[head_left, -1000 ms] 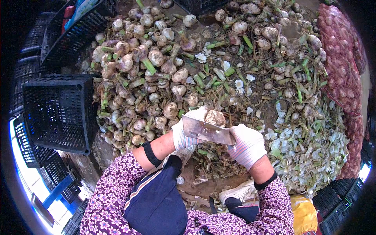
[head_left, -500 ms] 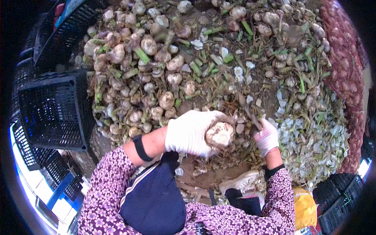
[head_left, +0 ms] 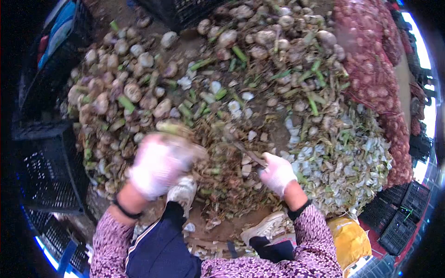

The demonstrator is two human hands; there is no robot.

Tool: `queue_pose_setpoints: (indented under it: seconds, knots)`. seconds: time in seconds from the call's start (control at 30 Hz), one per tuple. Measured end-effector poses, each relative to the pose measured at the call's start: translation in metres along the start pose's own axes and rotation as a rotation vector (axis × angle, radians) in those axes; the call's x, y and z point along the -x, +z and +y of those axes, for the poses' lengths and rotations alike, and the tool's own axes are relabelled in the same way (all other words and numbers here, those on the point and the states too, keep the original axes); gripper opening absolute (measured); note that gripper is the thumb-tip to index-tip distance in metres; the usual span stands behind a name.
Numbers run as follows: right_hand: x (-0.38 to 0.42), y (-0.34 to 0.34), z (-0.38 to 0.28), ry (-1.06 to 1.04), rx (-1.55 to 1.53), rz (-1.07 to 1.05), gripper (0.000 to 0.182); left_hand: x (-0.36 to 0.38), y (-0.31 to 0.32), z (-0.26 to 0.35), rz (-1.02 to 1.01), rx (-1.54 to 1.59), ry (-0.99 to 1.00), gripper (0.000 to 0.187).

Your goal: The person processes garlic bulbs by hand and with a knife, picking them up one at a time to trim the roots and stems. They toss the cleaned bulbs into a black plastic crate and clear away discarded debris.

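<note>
My left hand (head_left: 157, 162), in a white glove, is smeared by motion over the lower left of the garlic heap. Its fingers are closed round a garlic bulb (head_left: 194, 152), also blurred, with a pale greenish stalk (head_left: 175, 128) by the knuckles. In my right hand (head_left: 278, 173), gloved too, is a small knife (head_left: 248, 152), its dark narrow blade pointing up and left over the dry trimmings. Loose garlic bulbs (head_left: 133, 92) with cut stalks lie beyond my left hand. White peelings (head_left: 333, 171) are piled to the right of my right hand.
Black plastic crates stand at the left (head_left: 51, 167), at the top (head_left: 181, 11) and at the lower right (head_left: 398, 231). Red mesh sacks of garlic (head_left: 366, 60) line the right side. A yellow bag (head_left: 350, 241) is beside my right sleeve. My shoes (head_left: 266, 227) rest at the heap's near edge.
My left hand has swung left with the garlic bulb, away from the knife. My right hand keeps its hold on the knife. The view has turned, showing more of the right side.
</note>
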State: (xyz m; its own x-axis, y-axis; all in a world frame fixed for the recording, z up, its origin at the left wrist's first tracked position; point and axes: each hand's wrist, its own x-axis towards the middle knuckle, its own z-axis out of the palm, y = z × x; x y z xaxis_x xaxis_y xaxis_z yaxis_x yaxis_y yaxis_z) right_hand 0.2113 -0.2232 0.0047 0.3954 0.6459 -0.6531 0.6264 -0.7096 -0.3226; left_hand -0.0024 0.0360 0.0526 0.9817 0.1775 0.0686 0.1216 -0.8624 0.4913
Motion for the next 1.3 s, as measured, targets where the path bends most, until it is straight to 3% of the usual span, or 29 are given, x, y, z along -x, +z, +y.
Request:
queue_pose_setpoints:
  seconds: [0.03,0.1,0.13,0.17,0.2,0.23,0.27,0.33,0.37,0.4,0.47,0.53,0.6,0.67,0.7,0.73,0.8,0.87,0.93,0.97,1.0,1.07,1.13,1.2,1.23,1.3]
  knots:
    - [-0.005,-0.004,0.019,-0.021,-0.022,0.211,0.017,0.01,-0.023,-0.016,-0.047,-0.127,-0.266,0.036]
    - [-0.007,-0.039,0.027,-0.033,-0.021,0.554,0.016,0.032,-0.063,-0.035,0.185,-0.385,-0.478,0.052]
    - [-0.022,-0.045,0.043,0.011,-0.109,0.832,0.024,0.038,-0.073,-0.041,0.269,-0.481,-0.629,0.057]
    - [-0.037,-0.06,0.06,-0.07,0.136,0.989,0.03,0.052,-0.077,-0.053,0.335,-0.405,-0.767,0.06]
    - [-0.053,-0.074,0.067,0.02,0.103,0.966,0.034,0.063,-0.077,-0.061,0.399,-0.326,-0.902,0.065]
    - [-0.073,-0.081,0.072,0.174,0.114,0.904,0.035,0.061,-0.067,-0.062,0.536,0.02,-0.885,0.06]
    - [-0.089,-0.086,0.075,0.325,0.036,0.798,0.036,0.058,-0.063,-0.056,0.463,0.079,-0.818,0.058]
    - [-0.115,-0.077,0.081,0.426,-0.03,0.711,0.037,0.048,-0.034,-0.043,0.296,0.216,-0.809,0.058]
    - [-0.12,-0.059,0.087,0.322,-0.068,0.825,0.035,0.038,-0.019,-0.035,0.256,0.303,-0.751,0.056]
    - [-0.114,-0.055,0.07,0.291,-0.386,0.778,0.029,0.025,-0.007,-0.027,0.216,0.387,-0.695,0.053]
    - [-0.092,-0.034,0.033,0.157,-0.889,0.755,0.022,-0.004,0.002,-0.006,-0.004,0.987,-1.01,0.062]
    - [-0.048,-0.014,-0.022,0.03,-1.29,0.666,0.018,-0.015,0.025,0.009,-0.044,1.627,-1.027,0.066]
    - [-0.017,0.027,-0.057,-0.036,-1.414,0.517,0.017,-0.014,0.055,0.013,-0.131,1.907,-1.016,0.061]
    - [0.016,0.054,-0.088,0.093,-1.145,0.272,0.018,-0.008,0.076,0.013,-0.134,2.149,-0.988,0.051]
    - [0.026,0.068,-0.099,0.02,-1.024,0.237,0.019,-0.006,0.079,0.011,-0.05,2.227,-0.94,0.054]
    - [0.033,0.079,-0.105,-0.05,-0.899,0.212,0.021,0.003,0.08,0.003,-0.151,2.271,-0.935,0.045]
    - [0.031,0.102,-0.097,-0.099,-0.912,0.197,0.025,0.006,0.077,0.016,-0.048,2.108,-0.978,0.041]
    - [0.029,0.092,-0.091,-0.185,-0.634,0.36,0.027,0.012,0.071,0.016,0.003,2.092,-0.969,0.038]
    - [0.03,0.068,-0.08,-0.214,-0.474,0.445,0.018,0.011,0.056,0.009,-0.244,1.394,-0.78,0.035]
    - [0.026,0.053,-0.078,-0.314,-0.352,0.45,0.019,0.014,0.062,0.004,-0.398,1.25,-0.731,0.035]
    - [0.025,0.035,-0.08,-0.408,-0.23,0.455,0.019,0.022,0.076,0.003,-0.404,1.254,-0.73,0.035]
    - [0.024,0.01,-0.088,-0.426,-0.127,0.374,0.023,0.034,0.097,0.006,0.02,1.99,-0.625,0.033]
    - [0.022,0.001,-0.088,-0.433,0.036,0.207,0.022,0.034,0.095,0.008,-0.012,1.978,-0.602,0.029]
    - [0.022,0.001,-0.088,-0.433,0.011,0.209,0.021,0.033,0.09,0.01,-0.069,1.54,-0.461,0.03]
    - [0.022,0.001,-0.088,-0.434,-0.002,0.198,0.02,0.034,0.096,0.01,-0.067,1.543,-0.461,0.03]
    - [0.022,0.003,-0.086,-0.435,-0.016,0.181,0.02,0.041,0.112,0.01,0.033,2.268,-0.676,0.034]
